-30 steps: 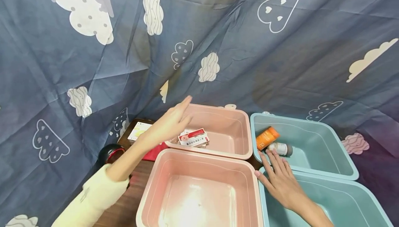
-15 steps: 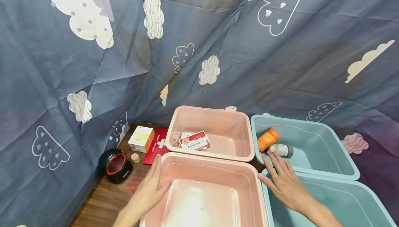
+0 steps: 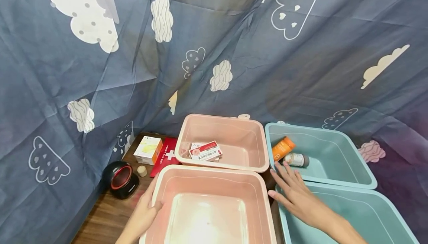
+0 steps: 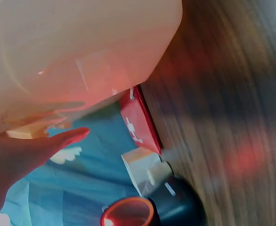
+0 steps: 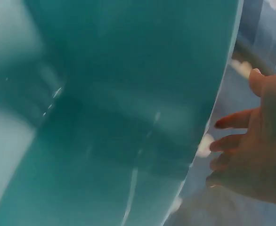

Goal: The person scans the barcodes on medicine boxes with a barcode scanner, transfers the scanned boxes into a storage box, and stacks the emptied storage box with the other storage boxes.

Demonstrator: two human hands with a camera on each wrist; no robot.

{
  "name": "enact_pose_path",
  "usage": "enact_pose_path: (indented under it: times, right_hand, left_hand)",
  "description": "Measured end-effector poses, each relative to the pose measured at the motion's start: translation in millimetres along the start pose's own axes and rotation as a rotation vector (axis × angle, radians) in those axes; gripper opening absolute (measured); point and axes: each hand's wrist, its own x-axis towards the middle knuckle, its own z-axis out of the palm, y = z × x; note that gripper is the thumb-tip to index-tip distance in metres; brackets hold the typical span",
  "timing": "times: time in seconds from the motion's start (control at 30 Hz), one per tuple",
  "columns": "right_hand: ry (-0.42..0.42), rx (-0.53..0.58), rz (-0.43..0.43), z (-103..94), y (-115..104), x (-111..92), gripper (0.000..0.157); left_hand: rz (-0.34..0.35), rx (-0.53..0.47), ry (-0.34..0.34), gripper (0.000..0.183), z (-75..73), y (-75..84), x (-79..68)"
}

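My left hand (image 3: pixel 143 211) grips the left wall of the front pink bin (image 3: pixel 214 170), thumb on the inner side and fingers on the outer. In the left wrist view the bin's outer wall (image 4: pixel 91 42) looms close to that hand. My right hand (image 3: pixel 299 201) hovers, fingers spread, over the left ends of the front blue bin (image 3: pixel 364 221) and back blue bin (image 3: pixel 341 158). Near its fingertips, an orange tube-like pack (image 3: pixel 282 148) and a white bottle with a grey cap (image 3: pixel 296 160) lie in the back blue bin. Several medicine boxes (image 3: pixel 205 151) lie in the back pink bin (image 3: pixel 240 136).
On the wooden table (image 3: pixel 100 214) at left are a black round device (image 3: pixel 121 180), a small beige cylinder (image 3: pixel 142 170), a white-and-orange box (image 3: pixel 148 149) and a red first aid kit pouch (image 3: pixel 164 157). A cloud-patterned curtain (image 3: pixel 133 69) hangs behind the bins.
My left hand has come down from above the back pink bin to the front one's left wall. That bin has shifted slightly left, widening its gap from the front blue bin.
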Motion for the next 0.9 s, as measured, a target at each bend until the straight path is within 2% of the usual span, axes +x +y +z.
enact_pose_path:
  times: [0.1,0.2,0.3,0.4,0.47,0.57,0.63,0.8,0.9]
  right_hand:
    - [-0.016,-0.044,-0.01,2.0,-17,-2,0.074]
    - [-0.025,-0.191,-0.03,7.2,-32,0,0.073]
    - [-0.071,-0.307,-0.016,17.4,-43,3,0.083]
    - [-0.1,-0.351,0.009,28.4,-51,1,0.097]
    - [-0.083,-0.377,0.007,32.1,-54,3,0.1]
    - [-0.044,-0.426,-0.035,34.0,-54,5,0.094]
    - [-0.047,-0.433,-0.049,32.9,-54,6,0.088]
    - [-0.12,-0.342,-0.019,16.4,-61,4,0.083]
    - [-0.128,-0.293,-0.009,-1.8,-66,-1,0.085]
  left_hand:
    - [-0.038,-0.029,-0.001,0.085,-4.8,-2.9,-3.0]
    - [-0.072,-0.025,0.006,0.086,-7.0,-2.9,-3.2]
    - [-0.126,-0.032,0.026,0.088,-8.0,-1.3,-3.0]
    - [-0.174,-0.063,0.032,0.09,-9.0,-0.4,-3.1]
    - [-0.177,-0.088,0.036,0.091,-10.6,0.9,-2.9]
    - [-0.143,-0.077,0.038,0.092,-13.3,0.8,-3.7]
    - [-0.099,-0.054,0.026,0.094,-15.6,-0.7,-4.5]
    - [0.013,-0.055,-0.035,0.099,-26.0,-1.0,-9.8]
    - [0.062,-0.015,-0.079,0.1,-37.2,10.0,-14.4]
